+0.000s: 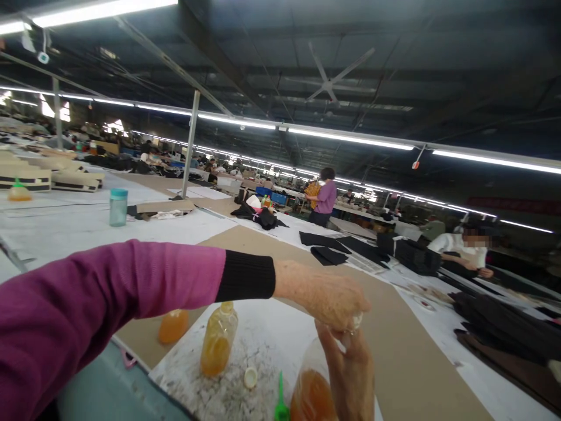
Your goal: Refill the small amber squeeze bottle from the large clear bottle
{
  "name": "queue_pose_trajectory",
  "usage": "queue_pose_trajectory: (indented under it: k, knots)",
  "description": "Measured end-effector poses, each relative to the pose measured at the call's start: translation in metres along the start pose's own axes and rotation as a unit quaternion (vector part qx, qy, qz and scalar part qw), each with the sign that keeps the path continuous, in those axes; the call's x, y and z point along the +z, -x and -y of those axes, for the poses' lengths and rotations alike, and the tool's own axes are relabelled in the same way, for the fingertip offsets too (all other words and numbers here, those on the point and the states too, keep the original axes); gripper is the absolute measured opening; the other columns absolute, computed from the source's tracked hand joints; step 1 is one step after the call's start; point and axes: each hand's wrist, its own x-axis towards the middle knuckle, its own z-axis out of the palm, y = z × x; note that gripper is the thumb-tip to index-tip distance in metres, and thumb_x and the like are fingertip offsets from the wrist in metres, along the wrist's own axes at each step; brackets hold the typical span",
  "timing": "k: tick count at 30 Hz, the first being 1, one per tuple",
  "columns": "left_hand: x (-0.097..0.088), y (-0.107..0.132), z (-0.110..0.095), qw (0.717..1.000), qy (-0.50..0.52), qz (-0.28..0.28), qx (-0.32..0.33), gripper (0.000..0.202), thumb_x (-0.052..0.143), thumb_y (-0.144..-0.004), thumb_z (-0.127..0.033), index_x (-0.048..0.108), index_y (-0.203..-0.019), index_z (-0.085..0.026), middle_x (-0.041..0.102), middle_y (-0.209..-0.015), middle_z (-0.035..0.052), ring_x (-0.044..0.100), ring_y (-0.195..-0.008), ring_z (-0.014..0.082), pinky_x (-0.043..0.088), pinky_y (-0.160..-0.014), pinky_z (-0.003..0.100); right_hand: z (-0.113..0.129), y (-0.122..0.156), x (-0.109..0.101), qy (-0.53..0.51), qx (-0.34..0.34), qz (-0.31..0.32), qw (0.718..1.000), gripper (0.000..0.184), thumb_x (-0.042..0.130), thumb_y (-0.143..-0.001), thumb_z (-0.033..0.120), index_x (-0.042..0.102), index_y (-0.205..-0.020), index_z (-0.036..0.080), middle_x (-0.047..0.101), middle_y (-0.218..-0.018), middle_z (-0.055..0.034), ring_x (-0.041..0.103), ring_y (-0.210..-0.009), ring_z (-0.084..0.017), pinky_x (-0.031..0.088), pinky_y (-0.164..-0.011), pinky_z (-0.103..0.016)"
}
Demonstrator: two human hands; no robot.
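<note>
A large clear plastic bottle point(312, 392) with orange liquid in its lower part stands at the bottom centre. My right hand point(353, 371) is closed around its upper part near the neck. My left hand point(326, 292) reaches across from the left and grips the bottle's top from above; a whitish translucent bit shows between the two hands. The bottle's mouth is hidden by my fingers. A smaller open-necked bottle point(218, 342) with yellow-orange liquid stands to the left. Between the bottles lie a white cap point(250, 378) and a green nozzle top point(281, 406).
Behind my left forearm is another orange container point(173, 326). A teal-lidded bottle point(118, 208) stands farther left on the table. Black fabric pieces point(328, 248) and dark cloth stacks point(504, 327) lie to the right. One person point(325, 199) stands beyond; another point(464, 248) works at the right.
</note>
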Motion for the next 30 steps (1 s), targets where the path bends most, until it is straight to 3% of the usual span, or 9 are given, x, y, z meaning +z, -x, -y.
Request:
queue_pose_trajectory:
  k: [3, 7, 12, 16, 18, 20, 23, 26, 30]
  knots:
    - [0.003, 0.006, 0.0, 0.999, 0.01, -0.011, -0.037, 0.01, 0.057, -0.077, -0.018, 0.059, -0.07, -0.011, 0.06, -0.074, 0.0073, 0.043, -0.054, 0.0115, 0.032, -0.046, 0.025, 0.006, 0.0, 0.005, -0.007, -0.005, 0.01, 1.0, 0.052, 0.057, -0.069, 0.057, 0.054, -0.109, 0.024, 0.069, -0.094, -0.0042, 0.061, -0.095, -0.027, 0.047, -0.074, -0.033]
    - [0.008, 0.008, 0.005, 0.999, 0.017, -0.031, -0.02, 0.018, 0.061, -0.075, -0.017, 0.058, -0.057, -0.012, 0.058, -0.061, 0.0053, 0.041, -0.049, 0.0108, 0.028, -0.043, 0.025, 0.011, -0.002, 0.011, 0.033, 0.014, -0.009, 0.999, 0.052, 0.054, -0.069, 0.057, 0.053, -0.109, 0.024, 0.069, -0.091, -0.0046, 0.062, -0.093, -0.028, 0.046, -0.074, -0.035]
    - [0.012, 0.005, 0.007, 0.999, -0.02, 0.0, -0.027, 0.026, 0.061, -0.074, -0.014, 0.058, -0.048, -0.013, 0.048, -0.044, 0.002, 0.033, -0.04, 0.0101, 0.023, -0.04, 0.027, 0.013, -0.005, 0.017, 0.075, 0.032, -0.03, 0.996, 0.053, 0.05, -0.064, 0.061, 0.052, -0.1, 0.021, 0.068, -0.091, -0.0084, 0.062, -0.088, -0.029, 0.044, -0.076, -0.037]
    - [0.009, -0.001, 0.007, 0.995, -0.009, -0.023, -0.096, 0.017, 0.058, -0.075, -0.015, 0.065, -0.059, -0.013, 0.052, -0.047, 0.0031, 0.04, -0.042, 0.0122, 0.029, -0.044, 0.026, 0.02, -0.002, 0.02, 0.1, 0.049, -0.057, 0.992, 0.054, 0.048, -0.064, 0.063, 0.051, -0.1, 0.024, 0.068, -0.089, -0.0069, 0.061, -0.09, -0.029, 0.042, -0.075, -0.038]
    - [0.0, -0.004, 0.011, 0.981, 0.039, -0.032, -0.185, 0.023, 0.054, -0.078, -0.019, 0.064, -0.06, -0.011, 0.052, -0.046, 0.0046, 0.046, -0.045, 0.015, 0.035, -0.049, 0.027, 0.021, -0.001, 0.021, 0.107, 0.065, -0.068, 0.99, 0.05, 0.047, -0.062, 0.066, 0.051, -0.089, 0.024, 0.067, -0.09, -0.007, 0.061, -0.088, -0.029, 0.041, -0.075, -0.038]
    - [-0.01, -0.005, 0.019, 0.951, 0.147, -0.036, -0.268, 0.035, 0.049, -0.083, -0.028, 0.06, -0.054, -0.011, 0.05, -0.044, 0.0055, 0.05, -0.046, 0.0166, 0.039, -0.053, 0.029, 0.019, -0.001, 0.023, 0.111, 0.073, -0.072, 0.988, 0.049, 0.047, -0.061, 0.069, 0.05, -0.083, 0.024, 0.067, -0.091, -0.0068, 0.061, -0.087, -0.029, 0.04, -0.075, -0.038]
    - [-0.02, 0.004, 0.037, 0.863, 0.39, -0.042, -0.319, 0.043, 0.051, -0.082, -0.044, 0.053, -0.052, -0.013, 0.052, -0.048, 0.0052, 0.048, -0.044, 0.0141, 0.041, -0.052, 0.029, 0.011, -0.002, 0.024, 0.108, 0.063, -0.08, 0.989, 0.049, 0.048, -0.064, 0.069, 0.05, -0.085, 0.025, 0.067, -0.091, -0.0056, 0.061, -0.087, -0.028, 0.04, -0.075, -0.037]
    - [-0.012, 0.027, 0.053, 0.762, 0.592, -0.046, -0.257, 0.04, 0.066, -0.071, -0.05, 0.055, -0.063, -0.012, 0.058, -0.062, 0.0047, 0.043, -0.043, 0.008, 0.036, -0.047, 0.023, 0.004, -0.002, 0.02, 0.091, 0.048, -0.078, 0.992, 0.048, 0.051, -0.066, 0.068, 0.052, -0.088, 0.025, 0.067, -0.089, -0.0044, 0.061, -0.086, -0.027, 0.042, -0.075, -0.036]
    - [0.024, 0.079, 0.062, 0.631, 0.752, -0.093, -0.166, 0.044, 0.077, -0.061, -0.046, 0.059, -0.08, -0.011, 0.063, -0.077, 0.0057, 0.051, -0.053, 0.0073, 0.04, -0.053, 0.019, -0.002, -0.003, 0.0, 0.08, 0.057, -0.078, 0.992, 0.053, 0.053, -0.065, 0.07, 0.056, -0.091, 0.024, 0.066, -0.087, -0.0038, 0.061, -0.082, -0.027, 0.043, -0.075, -0.037]
